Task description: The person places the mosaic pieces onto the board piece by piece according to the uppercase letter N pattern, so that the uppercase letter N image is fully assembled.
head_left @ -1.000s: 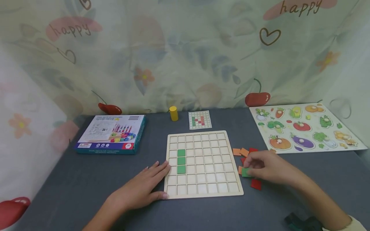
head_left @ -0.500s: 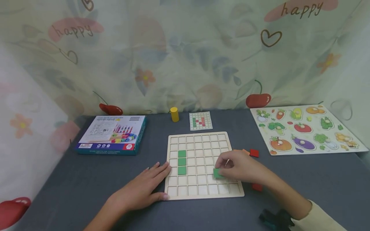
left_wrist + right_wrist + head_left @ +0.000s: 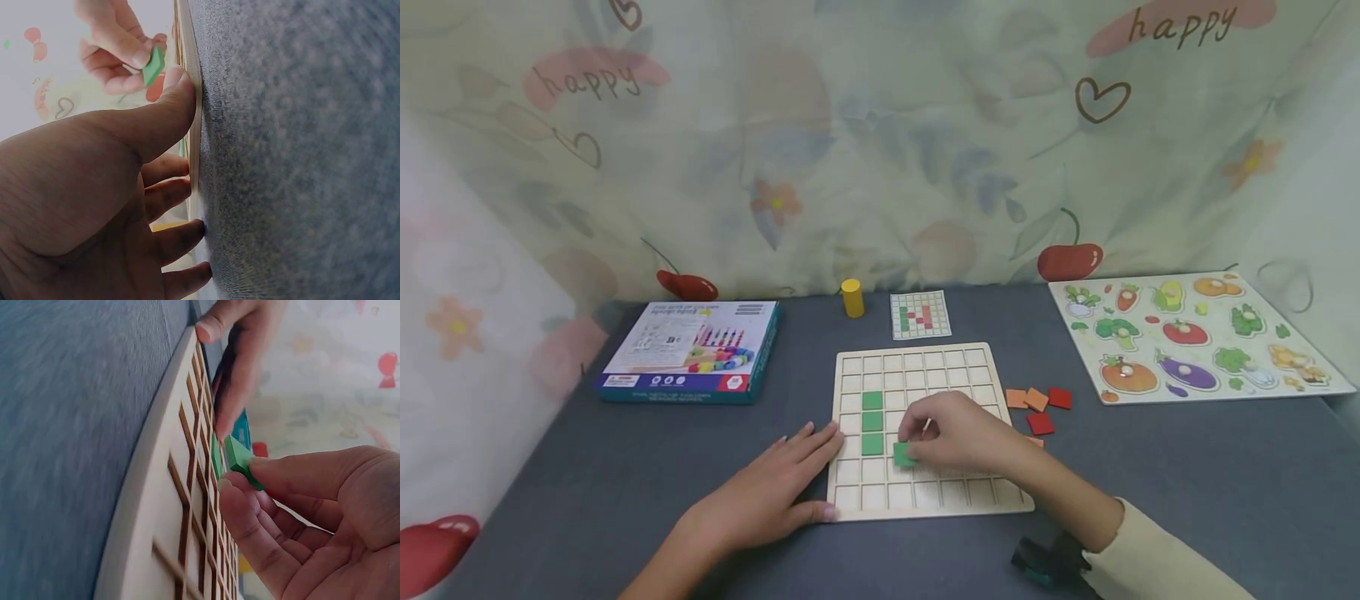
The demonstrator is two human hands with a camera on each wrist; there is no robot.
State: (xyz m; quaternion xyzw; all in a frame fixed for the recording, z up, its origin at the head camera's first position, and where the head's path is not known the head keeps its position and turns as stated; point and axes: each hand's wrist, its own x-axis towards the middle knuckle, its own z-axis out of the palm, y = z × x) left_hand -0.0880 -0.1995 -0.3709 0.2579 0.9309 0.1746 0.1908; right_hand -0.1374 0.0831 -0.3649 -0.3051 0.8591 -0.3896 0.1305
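Note:
A pale wooden grid board [image 3: 917, 513] lies on the dark table. Three green square tiles [image 3: 872, 422] sit in a column in its second column of cells. My right hand [image 3: 958, 433] is over the board's middle and pinches another green tile [image 3: 903, 454] between thumb and fingertips; in the right wrist view this tile [image 3: 240, 461] is tilted above the grid. My left hand [image 3: 771, 483] rests at the board's left edge with fingers extended, and its thumb [image 3: 178, 94] touches the edge in the left wrist view.
Loose orange tiles [image 3: 1036, 399] and red tiles [image 3: 1041, 423] lie right of the board. A small pattern card [image 3: 921, 315] and a yellow cylinder [image 3: 852, 298] stand behind it. A boxed set [image 3: 688, 350] is at left, a vegetable puzzle board [image 3: 1195, 337] at right.
My right hand has carried the green tile left from the loose tiles to over the middle of the board. My left hand has stayed at the board's left edge.

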